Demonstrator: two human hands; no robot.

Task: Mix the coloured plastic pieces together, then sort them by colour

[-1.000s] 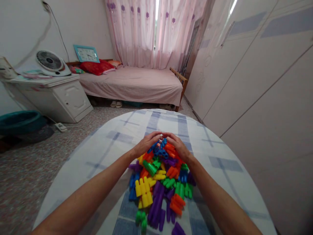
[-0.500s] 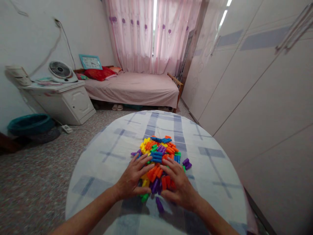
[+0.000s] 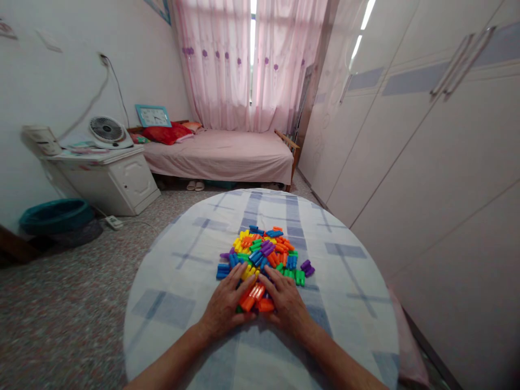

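Observation:
A heap of small plastic toy pieces (image 3: 266,248), each like joined rounded tubes, lies on the round table in orange, yellow, green, blue and purple. My left hand (image 3: 225,306) cups the near left of the heap, fingers apart. On the near right, my right hand (image 3: 287,304) curves inward the same way, its fingers also spread. Orange pieces (image 3: 252,298) lie between the two hands, with the thumbs close together in front of them. Purple pieces (image 3: 307,268) sit at the right edge, and blue pieces (image 3: 222,271) at the left. My palms hide some pieces.
A white and blue patterned cloth (image 3: 166,309) covers the table. Beyond it stands a bed (image 3: 227,157) with pink bedding. At left are a white cabinet (image 3: 134,184) with a fan (image 3: 108,131) and a lined bin (image 3: 57,216). White wardrobe doors (image 3: 406,179) line the right.
My hands have drawn closer together at the heap's near side. The loose purple piece that lay between my wrists no longer shows. Pieces at the near side have shifted, and the view tilts up slightly.

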